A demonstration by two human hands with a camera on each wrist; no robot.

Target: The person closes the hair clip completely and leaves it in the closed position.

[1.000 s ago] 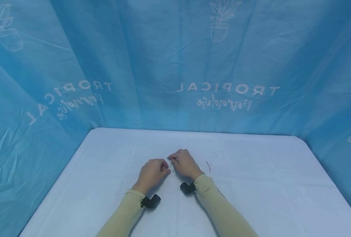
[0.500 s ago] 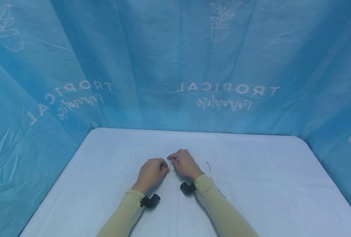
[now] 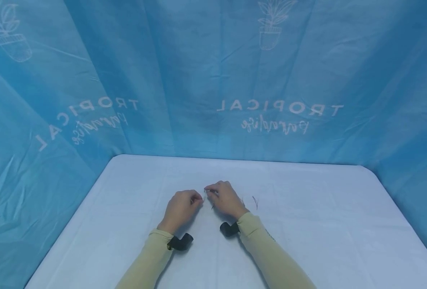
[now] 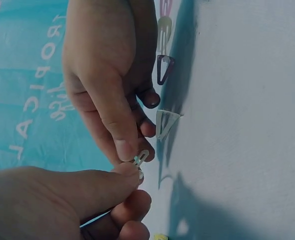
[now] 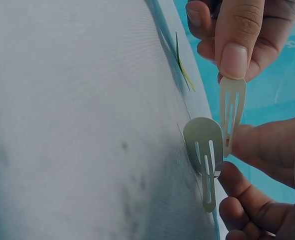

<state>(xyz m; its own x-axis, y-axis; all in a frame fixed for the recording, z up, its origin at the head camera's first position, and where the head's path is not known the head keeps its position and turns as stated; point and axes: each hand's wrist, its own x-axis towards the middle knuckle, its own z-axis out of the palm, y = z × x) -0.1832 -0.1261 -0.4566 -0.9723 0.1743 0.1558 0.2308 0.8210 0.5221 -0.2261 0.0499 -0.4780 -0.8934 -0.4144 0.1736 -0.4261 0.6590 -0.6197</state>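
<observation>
Presently our left hand (image 3: 180,207) and right hand (image 3: 225,197) each pinch a pale snap hair clip (image 5: 232,114); clips touch, not yet joined.

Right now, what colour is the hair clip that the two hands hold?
The hair clip is pale cream; right wrist view shows it best.
</observation>
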